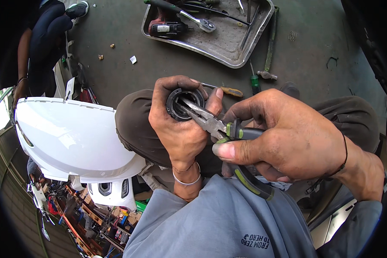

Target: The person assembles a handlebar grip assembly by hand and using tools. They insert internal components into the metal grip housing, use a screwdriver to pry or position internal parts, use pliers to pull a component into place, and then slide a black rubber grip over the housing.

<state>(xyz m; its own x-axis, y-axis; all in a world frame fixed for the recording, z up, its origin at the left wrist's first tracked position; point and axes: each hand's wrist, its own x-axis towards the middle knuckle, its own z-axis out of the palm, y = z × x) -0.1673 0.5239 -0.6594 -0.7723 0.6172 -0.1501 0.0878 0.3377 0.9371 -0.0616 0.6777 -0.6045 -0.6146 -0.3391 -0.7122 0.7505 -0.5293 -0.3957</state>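
Observation:
My left hand (176, 124) is wrapped round a black cylindrical part (173, 104), its round open end facing up. With my right hand (288, 133) I grip needle-nose pliers (214, 125) with black and green handles. The long jaws reach into the black part's opening, slightly apart; what they touch inside is too dark to make out. One plier handle lies under my thumb and fingers, while the other angles down toward my shirt. Both hands are smudged with dark grime and sit close together above my lap.
A metal tray (219, 49) holds a ratchet (198, 19), a red and black power tool (165, 28) and other tools. Beside it lie a hammer (268, 64) and screwdrivers with green (255, 84) and yellow (232, 92) handles. White panels (77, 133) stand at left, near another person (43, 38).

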